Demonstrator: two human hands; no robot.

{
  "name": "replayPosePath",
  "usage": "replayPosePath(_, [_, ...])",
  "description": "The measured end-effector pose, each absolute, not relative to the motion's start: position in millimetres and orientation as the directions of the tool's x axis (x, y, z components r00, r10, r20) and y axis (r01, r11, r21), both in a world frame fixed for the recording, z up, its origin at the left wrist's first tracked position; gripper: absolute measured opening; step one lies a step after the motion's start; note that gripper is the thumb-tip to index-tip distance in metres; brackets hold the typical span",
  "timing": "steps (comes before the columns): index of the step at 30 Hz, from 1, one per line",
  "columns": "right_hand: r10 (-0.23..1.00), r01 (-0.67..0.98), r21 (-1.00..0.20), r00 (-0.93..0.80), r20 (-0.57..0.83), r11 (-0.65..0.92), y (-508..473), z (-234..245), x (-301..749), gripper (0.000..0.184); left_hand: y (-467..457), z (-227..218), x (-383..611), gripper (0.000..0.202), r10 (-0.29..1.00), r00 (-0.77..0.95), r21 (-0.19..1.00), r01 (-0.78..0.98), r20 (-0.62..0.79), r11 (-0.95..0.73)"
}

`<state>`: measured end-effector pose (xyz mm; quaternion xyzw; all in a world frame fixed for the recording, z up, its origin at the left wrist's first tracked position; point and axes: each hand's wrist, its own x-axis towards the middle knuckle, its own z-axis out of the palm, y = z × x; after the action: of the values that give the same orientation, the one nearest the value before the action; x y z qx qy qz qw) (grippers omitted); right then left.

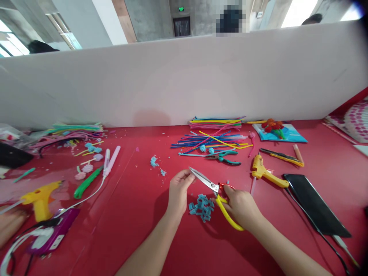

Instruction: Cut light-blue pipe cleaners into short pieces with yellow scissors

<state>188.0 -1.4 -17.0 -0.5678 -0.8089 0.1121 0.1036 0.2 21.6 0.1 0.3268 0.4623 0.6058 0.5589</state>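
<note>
My right hand [240, 205] is wrapped round the yellow and red handles of a pair of scissors [205, 179], whose blades point up and left. At the blade tips, my left hand [180, 189] has thumb and fingers pinched together; whatever lies between them is too small or hidden to name. Below the blades lies a heap of short light-blue cut pieces [202, 207]. Fluffy blue bits [154, 161] are scattered beyond my left hand. Teal-handled pliers [225, 157] lie past the scissors, near two small blue balls [202, 148].
Colourful pipe cleaners [212, 142] lie along the white partition [184, 80]. To the right are a yellow glue gun [267, 172], a utility knife [283, 156] and a black power bank-like slab [317, 205]. Another person's hand [11, 224] is by a second glue gun [41, 197] and a purple power strip [54, 234].
</note>
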Motion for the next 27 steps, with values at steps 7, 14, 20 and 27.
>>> replayPosePath(7, [0.981,0.538,-0.843,-0.167,-0.095,0.01,5.2,-15.2,181.3,0.028,17.8,2.0,5.7,0.015,0.983,-0.006,0.924,-0.342,-0.183,0.17])
replayPosePath(14, [0.954,0.236,-0.959,-0.216,-0.208,-0.155,5.4,-0.3,174.1,0.025,5.6,4.5,27.3,0.019,0.905,0.316,0.88,-0.289,-0.284,0.377])
replayPosePath(20, [0.941,0.118,-0.973,-0.256,-0.223,-0.198,5.9,4.3,175.9,0.024,5.1,1.2,24.4,0.018,0.847,0.414,0.858,-0.241,-0.332,0.454])
replayPosePath(27, [0.938,0.152,-0.965,-0.245,-0.244,-0.212,6.0,9.2,176.2,0.019,5.2,0.2,25.7,0.019,0.849,0.388,0.884,-0.15,-0.358,0.442])
